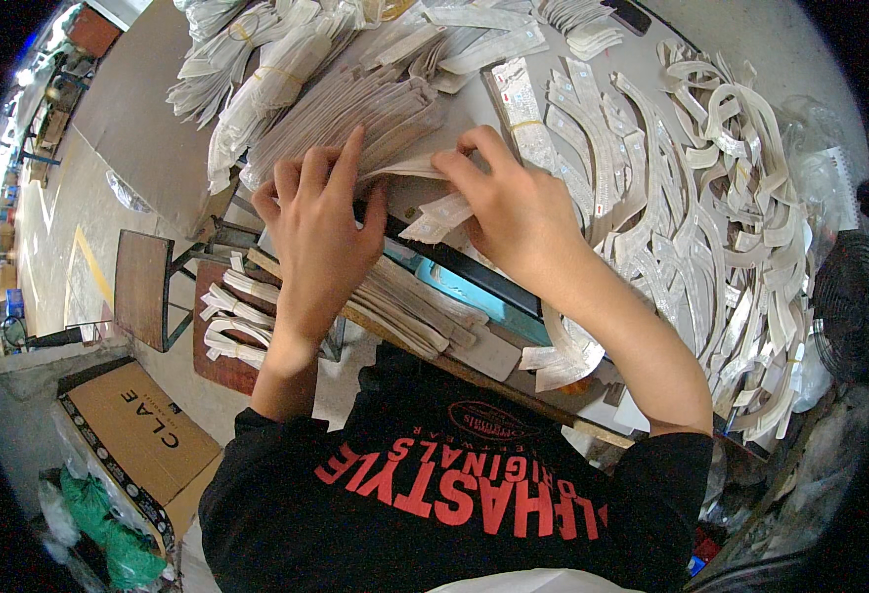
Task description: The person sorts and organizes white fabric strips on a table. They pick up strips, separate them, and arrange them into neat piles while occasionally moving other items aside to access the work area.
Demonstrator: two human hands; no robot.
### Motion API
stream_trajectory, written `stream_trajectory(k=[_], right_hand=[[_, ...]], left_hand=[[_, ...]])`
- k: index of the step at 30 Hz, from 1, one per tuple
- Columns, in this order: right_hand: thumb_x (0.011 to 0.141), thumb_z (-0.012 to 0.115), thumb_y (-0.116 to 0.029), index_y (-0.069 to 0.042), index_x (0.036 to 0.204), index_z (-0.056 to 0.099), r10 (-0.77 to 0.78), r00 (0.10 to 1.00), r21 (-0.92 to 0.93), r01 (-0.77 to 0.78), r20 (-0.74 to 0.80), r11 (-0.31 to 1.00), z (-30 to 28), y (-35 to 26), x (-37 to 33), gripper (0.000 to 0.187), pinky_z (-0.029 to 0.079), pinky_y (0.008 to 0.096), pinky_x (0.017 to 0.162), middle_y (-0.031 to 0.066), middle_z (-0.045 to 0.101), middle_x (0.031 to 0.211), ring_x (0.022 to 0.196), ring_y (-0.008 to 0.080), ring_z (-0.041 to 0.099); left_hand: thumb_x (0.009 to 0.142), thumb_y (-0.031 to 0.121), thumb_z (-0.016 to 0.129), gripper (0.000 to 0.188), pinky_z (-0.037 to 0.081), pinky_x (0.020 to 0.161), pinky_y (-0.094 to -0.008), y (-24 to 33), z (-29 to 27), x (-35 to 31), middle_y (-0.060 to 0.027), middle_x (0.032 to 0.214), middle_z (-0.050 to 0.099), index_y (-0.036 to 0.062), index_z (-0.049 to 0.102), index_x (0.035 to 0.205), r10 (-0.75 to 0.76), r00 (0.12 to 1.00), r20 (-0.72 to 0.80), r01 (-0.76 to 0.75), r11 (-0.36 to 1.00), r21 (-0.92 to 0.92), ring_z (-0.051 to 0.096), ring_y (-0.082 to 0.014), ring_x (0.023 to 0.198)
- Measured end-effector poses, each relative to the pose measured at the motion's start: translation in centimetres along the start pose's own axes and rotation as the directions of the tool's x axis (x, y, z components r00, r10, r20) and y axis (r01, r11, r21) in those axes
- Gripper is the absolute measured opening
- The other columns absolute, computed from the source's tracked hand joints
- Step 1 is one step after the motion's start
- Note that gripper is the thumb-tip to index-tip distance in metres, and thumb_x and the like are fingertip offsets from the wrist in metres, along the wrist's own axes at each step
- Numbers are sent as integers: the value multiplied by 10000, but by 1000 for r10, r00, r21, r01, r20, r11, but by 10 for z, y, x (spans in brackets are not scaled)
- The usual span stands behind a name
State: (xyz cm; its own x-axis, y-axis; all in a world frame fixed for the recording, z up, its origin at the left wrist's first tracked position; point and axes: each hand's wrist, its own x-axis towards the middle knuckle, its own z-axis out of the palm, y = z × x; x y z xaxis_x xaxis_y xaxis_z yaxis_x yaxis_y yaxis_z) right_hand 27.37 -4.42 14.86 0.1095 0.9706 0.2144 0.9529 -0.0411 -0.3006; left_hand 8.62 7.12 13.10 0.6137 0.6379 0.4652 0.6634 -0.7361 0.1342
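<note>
Black cloth shirt, bare hands at thin, flat, pale strips

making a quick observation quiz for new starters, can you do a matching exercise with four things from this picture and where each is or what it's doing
Column one
1. left hand
2. right hand
3. cardboard box
4. curled strips

Column two
A. brown, at the lower left of the view
B. pinching one end of a pale strip
C. in a loose tangle on the right side of the table
D. fingers spread, at the fanned stack

Pairs: 1-D, 2-B, 3-A, 4-C
</note>
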Motion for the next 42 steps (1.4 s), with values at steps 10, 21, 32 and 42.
stream_trajectory(k=[10, 21, 32, 42], right_hand=[[748, 781, -41, -99, 1280, 608, 4, 999, 21, -3, -33, 1000, 2, 1, -1, 563, 630, 487, 724, 136, 586, 1293, 830, 397, 750], [722, 814, -119, -112, 1316, 593, 12, 999, -22, -12, 39, 1000, 5, 1, -3, 634, 621, 483, 698, 142, 584, 1346, 822, 369, 754], [788, 766, -129, -116, 1189, 645, -110, 986, -95, 99, -126, 991, 13, 6, -8, 419, 600, 390, 548, 148, 619, 1213, 673, 307, 751], [791, 763, -136, -99, 1096, 647, -142, 981, -144, 122, -134, 982, 13, 6, -9, 328, 597, 341, 529, 122, 616, 1144, 633, 256, 741]], left_hand=[[858, 241, 799, 332, 360, 1024, -480, 5, 1, -2, -28, 1241, 657, 166, 759, 1179, 72, 996, -59, -77, 993, -86, 549, -296, 1177], [1012, 305, 692, 192, 416, 988, -469, 8, -3, 8, -25, 1178, 713, 199, 778, 1147, -15, 1000, -3, 15, 991, -135, 625, -284, 1147], [1021, 286, 670, 255, 444, 1034, -523, 4, -17, 41, -116, 1176, 715, 120, 768, 1188, 2, 961, 277, 67, 968, -240, 626, -361, 1193], [963, 189, 724, 216, 486, 987, -477, -4, -14, 50, -174, 1097, 740, 24, 745, 1100, 78, 958, 275, 19, 942, -335, 650, -406, 1122]])
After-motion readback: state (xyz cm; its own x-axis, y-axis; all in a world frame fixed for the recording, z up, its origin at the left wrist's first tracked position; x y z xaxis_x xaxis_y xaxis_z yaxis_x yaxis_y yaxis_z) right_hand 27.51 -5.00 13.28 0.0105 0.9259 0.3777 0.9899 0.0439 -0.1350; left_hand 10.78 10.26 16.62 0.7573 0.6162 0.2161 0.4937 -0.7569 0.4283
